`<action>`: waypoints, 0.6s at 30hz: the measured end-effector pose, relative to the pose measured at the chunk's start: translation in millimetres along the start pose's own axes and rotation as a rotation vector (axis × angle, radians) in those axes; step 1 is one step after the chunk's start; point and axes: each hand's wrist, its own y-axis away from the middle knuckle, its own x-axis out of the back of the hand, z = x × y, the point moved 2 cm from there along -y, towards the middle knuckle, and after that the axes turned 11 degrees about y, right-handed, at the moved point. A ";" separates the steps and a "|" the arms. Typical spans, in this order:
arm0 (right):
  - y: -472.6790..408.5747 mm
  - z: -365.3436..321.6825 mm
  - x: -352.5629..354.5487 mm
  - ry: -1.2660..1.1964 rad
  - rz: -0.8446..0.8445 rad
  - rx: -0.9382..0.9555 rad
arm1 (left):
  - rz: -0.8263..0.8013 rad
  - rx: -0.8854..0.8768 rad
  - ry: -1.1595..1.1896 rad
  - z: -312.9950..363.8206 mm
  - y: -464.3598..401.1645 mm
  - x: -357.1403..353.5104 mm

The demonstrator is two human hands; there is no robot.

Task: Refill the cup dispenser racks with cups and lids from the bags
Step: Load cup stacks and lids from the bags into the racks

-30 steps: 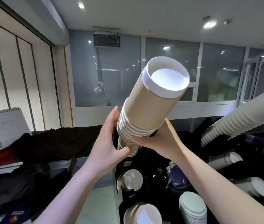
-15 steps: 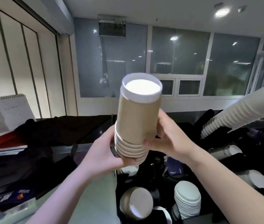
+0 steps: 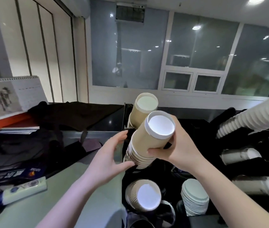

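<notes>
Single head-worn wide-angle view. I saw it face forward and slightly down, close over black dispenser rack, glazed wall beyond. No second view shared scene.

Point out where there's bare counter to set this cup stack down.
Bare pale counter lies between the white box at left and the black rack's wall. Right of that wall it is crowded: cup stacks and lids fill the rack.
</notes>
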 end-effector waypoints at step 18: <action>4.6 35.2 -36.1 0.129 -0.186 -0.048 | -0.020 0.111 0.094 -18.2 1.4 -2.3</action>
